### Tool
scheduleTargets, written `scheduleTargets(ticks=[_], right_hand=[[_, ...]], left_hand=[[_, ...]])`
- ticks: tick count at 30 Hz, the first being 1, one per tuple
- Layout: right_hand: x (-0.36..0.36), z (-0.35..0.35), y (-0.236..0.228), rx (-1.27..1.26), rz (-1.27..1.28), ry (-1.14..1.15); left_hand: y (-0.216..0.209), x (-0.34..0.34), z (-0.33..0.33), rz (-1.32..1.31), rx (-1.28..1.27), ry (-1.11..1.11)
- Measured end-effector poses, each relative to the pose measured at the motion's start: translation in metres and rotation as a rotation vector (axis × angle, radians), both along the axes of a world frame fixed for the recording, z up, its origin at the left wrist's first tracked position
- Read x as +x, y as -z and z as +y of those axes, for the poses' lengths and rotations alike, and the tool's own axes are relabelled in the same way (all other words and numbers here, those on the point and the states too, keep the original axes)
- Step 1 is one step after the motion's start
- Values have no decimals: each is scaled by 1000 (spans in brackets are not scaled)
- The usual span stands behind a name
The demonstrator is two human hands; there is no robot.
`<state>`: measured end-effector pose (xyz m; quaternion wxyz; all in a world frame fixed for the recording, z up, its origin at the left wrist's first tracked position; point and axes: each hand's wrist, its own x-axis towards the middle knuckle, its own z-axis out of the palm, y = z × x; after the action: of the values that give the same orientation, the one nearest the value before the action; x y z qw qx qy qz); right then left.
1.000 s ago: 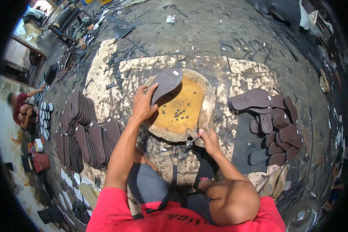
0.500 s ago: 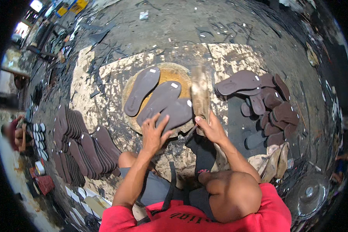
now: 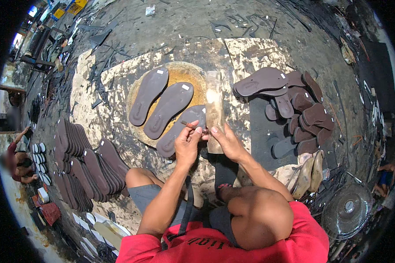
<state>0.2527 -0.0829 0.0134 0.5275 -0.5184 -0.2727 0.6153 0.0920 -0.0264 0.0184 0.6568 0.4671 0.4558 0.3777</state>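
My left hand [image 3: 188,143] is closed around a short, thin, brown stick-like tool [image 3: 189,126], whose far end is hidden near my right thumb. In my right hand [image 3: 229,143] is a worn, pale wooden bar [image 3: 214,103], standing away from me with its lower end at my fingers. Three dark brown insoles, each with a small white label, lie side by side on a round wooden block: a left insole [image 3: 148,97], a middle insole [image 3: 170,109] and a right insole [image 3: 173,139]. My left fingers partly cover the right one. The block's pale rim [image 3: 134,90] shows around them.
Stacked insoles [image 3: 94,173] stand to the left; a loose pile of insoles [image 3: 314,115] lies right on a black mat [image 3: 261,140]. Shoe lasts [image 3: 309,175] and a fan [image 3: 349,210] are at the lower right. Another person [image 3: 17,162] sits far left.
My left hand has left the insoles and moved right to the brown tool beside my right hand. The right insole has shifted toward me and left. The wooden bar stays in my right hand.
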Motion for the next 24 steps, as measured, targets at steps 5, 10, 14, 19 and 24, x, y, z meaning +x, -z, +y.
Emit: scheduleTargets(ticks=[5, 10, 14, 19, 24], right_hand=[[0, -18, 25, 4, -332, 91], [17, -29, 20, -142, -194, 85], [31, -44, 12, -263, -48, 100], [41, -43, 6, -269, -187, 51], [63, 4, -103, -24, -206, -56]], left_hand=[[9, 16, 17, 71, -283, -213], [30, 10, 59, 473, 300, 47], [37, 13, 61, 495, 311, 89], [37, 14, 57, 534, 323, 57], [40, 12, 58, 521, 380, 91]])
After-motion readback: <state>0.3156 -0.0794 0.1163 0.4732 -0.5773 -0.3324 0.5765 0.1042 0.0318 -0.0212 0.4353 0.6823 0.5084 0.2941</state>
